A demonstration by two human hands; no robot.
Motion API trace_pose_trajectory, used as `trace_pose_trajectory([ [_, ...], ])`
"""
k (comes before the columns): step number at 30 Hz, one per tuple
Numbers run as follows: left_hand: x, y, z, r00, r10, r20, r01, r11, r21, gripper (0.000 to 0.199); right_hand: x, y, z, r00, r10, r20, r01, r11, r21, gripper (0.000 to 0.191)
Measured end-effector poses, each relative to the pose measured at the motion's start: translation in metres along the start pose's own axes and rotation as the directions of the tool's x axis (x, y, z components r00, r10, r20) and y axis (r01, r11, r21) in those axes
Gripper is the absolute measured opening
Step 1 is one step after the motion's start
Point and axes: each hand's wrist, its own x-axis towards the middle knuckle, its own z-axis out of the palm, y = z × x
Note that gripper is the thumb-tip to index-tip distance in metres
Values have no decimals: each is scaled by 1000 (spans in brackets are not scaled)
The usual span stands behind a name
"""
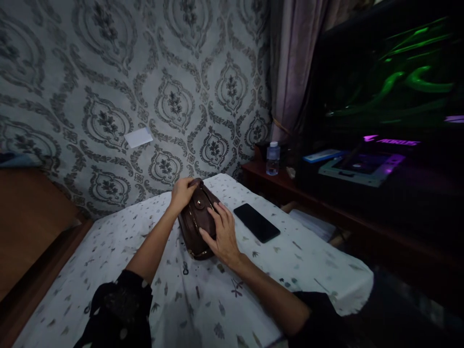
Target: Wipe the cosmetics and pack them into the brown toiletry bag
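Observation:
A dark brown leather handbag (pixel 200 215) with metal zips and a round snap lies on a white sheet printed with small leaves. My left hand (pixel 182 194) is closed round the bag's far end, by its handle; the fingertips are partly hidden behind it. Across the near right side of the bag, my right hand (pixel 224 235) rests with fingers spread and the thumb apart, touching the leather. Just right of that hand, a black smartphone (pixel 256 222) lies flat with its screen dark.
Patterned wallpaper rises behind the bed (pixel 319 270). On the right, a dark red desk (pixel 261 170) holds a clear water bottle (pixel 273 159) and a lit computer case (pixel 391 87). A brown wooden panel (pixel 32 217) stands at the left. A white switch plate (pixel 138 137) is on the wall.

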Motion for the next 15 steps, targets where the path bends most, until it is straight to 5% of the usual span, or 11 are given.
trace_pose_trajectory([
  [15,-8,17,4,999,-10,-32,8,998,-63,17,0,1,4,1000,-3,10,3,999,36,49],
])
